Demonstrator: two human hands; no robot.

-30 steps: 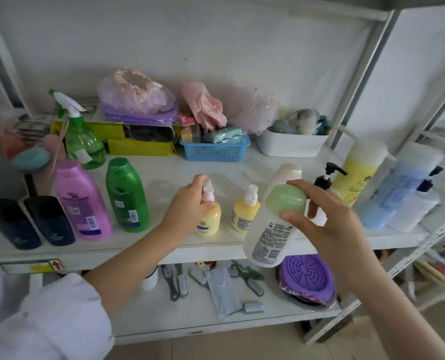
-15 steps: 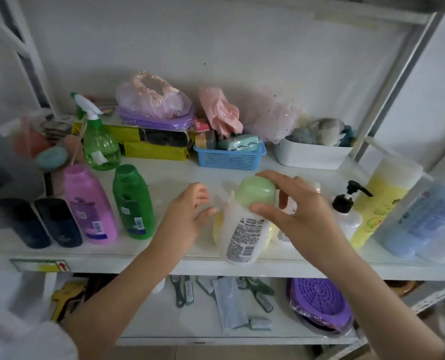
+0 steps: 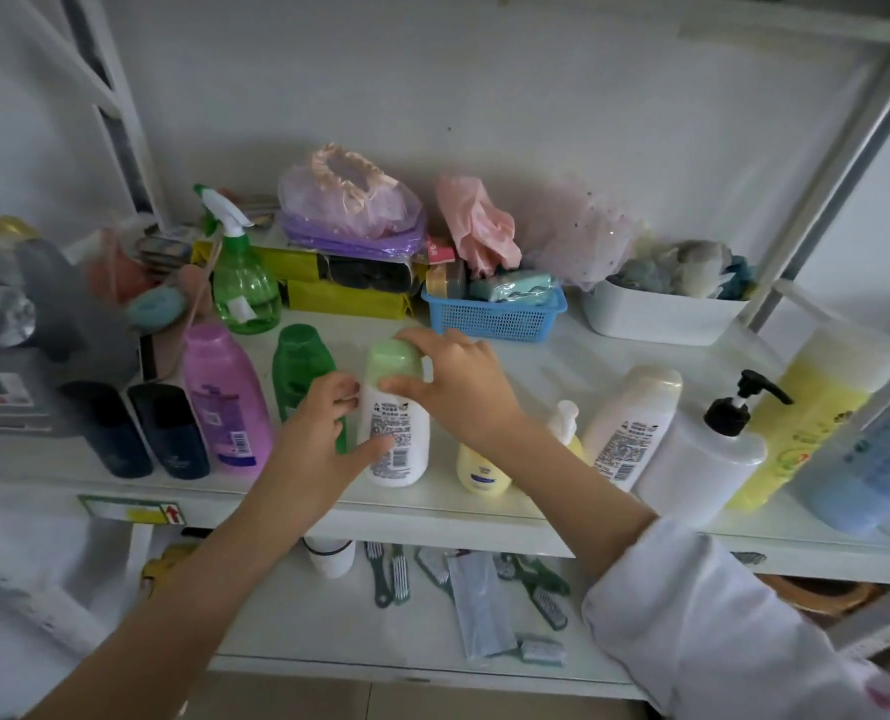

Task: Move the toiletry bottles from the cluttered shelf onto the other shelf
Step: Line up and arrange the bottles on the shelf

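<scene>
Where bottles crowd white shelf (image 3: 484,506), pale wall (image 3: 484,96) behind.

White bottle (image 3: 397,433) now beside green bottle (image 3: 302,371)

The front of the white shelf (image 3: 484,504) is crowded. From the left stand two dark bottles (image 3: 136,433), a pink bottle (image 3: 224,397) and a green bottle (image 3: 299,368), all close together with only slim gaps. The white bottle with a green cap (image 3: 396,423) stands just beside the green one, with the left hand (image 3: 323,433) and right hand (image 3: 458,387) on it. To its right a small yellow pump bottle (image 3: 479,465), a cream-capped white bottle (image 3: 632,423) and a black-pump bottle (image 3: 708,459) block the front edge. Bare shelf lies open between this row and the blue basket (image 3: 494,317) and white tub (image 3: 656,317) behind. A green spray bottle (image 3: 242,283) closes the back left.
</scene>
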